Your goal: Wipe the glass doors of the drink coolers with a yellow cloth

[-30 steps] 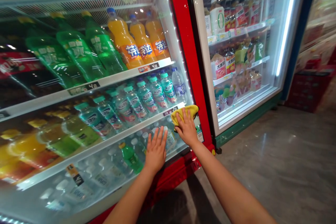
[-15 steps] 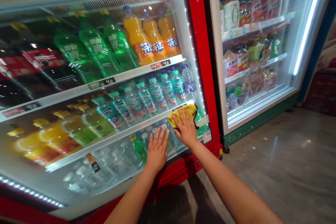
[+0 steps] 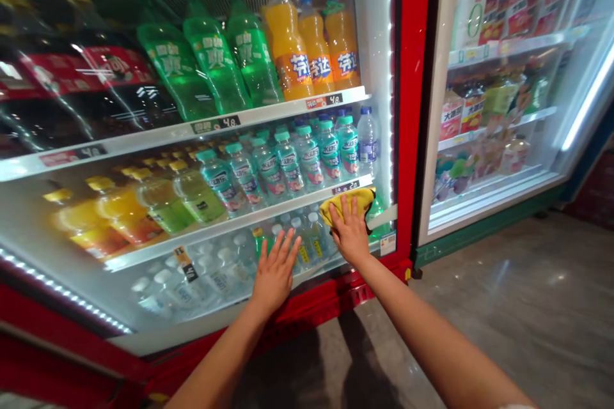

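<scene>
My right hand (image 3: 351,235) presses a yellow cloth (image 3: 330,209) flat against the glass door of a red drinks fridge, low on its right side. The cloth has a dark edge and lies just below a small price tag (image 3: 346,186). To the left, my left hand (image 3: 274,268) rests with fingers spread at the lower part of the glass, holding nothing. Behind its fingers a small green bottle (image 3: 259,241) is partly hidden. Clear water bottles (image 3: 314,233) stand on the bottom level between the two hands, behind the glass.
Shelves inside hold cola bottles (image 3: 115,70), green soda bottles (image 3: 206,45), orange soda bottles (image 3: 290,32) and teal-capped bottles (image 3: 288,163). The red door frame (image 3: 413,108) borders the glass. A second fridge (image 3: 489,249) with a green base stands at the right on the grey floor (image 3: 503,307).
The view has swung, so the fridge appears farther right. My left hand has slid left across the glass, over the green bottle. My right hand and the cloth are slightly lower against the shelf edge.
</scene>
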